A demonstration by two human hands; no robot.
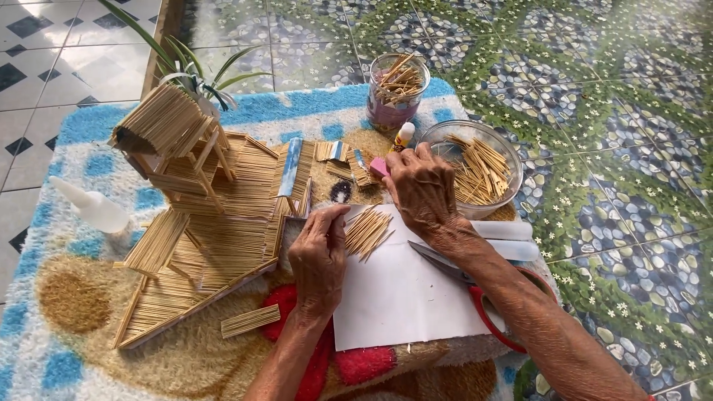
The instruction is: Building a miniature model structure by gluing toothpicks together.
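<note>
The left hand (318, 256) rests fingers together beside a toothpick bundle (367, 232) on white paper (401, 297); the right hand (420, 186), fingers curled together, pinches a pink piece (379, 166).

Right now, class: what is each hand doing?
Left hand: fingers bent, touching the toothpick bundle.
Right hand: curled; whether it holds anything cannot be told.

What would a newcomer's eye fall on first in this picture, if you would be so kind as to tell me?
The eye goes first to the toothpick model house, which fills the left of the shaggy rug. Beside it, the left hand and right hand work at a fan of toothpicks lying on a white sheet of paper. Behind them stand a glass bowl and a jar, both holding more toothpicks.
</note>
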